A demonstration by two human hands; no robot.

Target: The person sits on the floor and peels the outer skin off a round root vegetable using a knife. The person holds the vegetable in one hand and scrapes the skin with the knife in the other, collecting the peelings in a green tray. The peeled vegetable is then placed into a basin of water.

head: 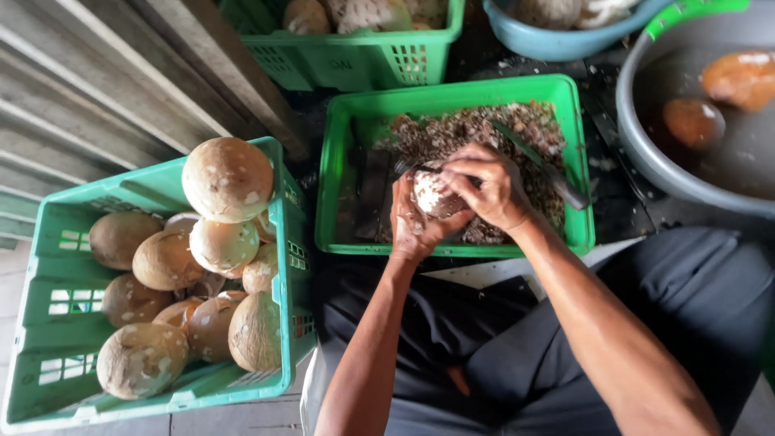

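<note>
Centre frame: left hand (413, 226) cups partly peeled coconut (432, 194) from below; right hand (484, 187) closed over it, gripping small blade. Both above green tray (577, 161) of brown shavings.

Both forearms bare up to the elbows, no sleeves in shot, no watch, rings or gloves afaict. Left hand (416, 222) and right hand (488, 190) are bare too, w/ bits of pale grit stuck on the fingers. Lower down it's dark grey/charcoal trousers (646, 323), loose fabric w/ soft folds across the lap. Nothing else of the person visible tbh.
</note>
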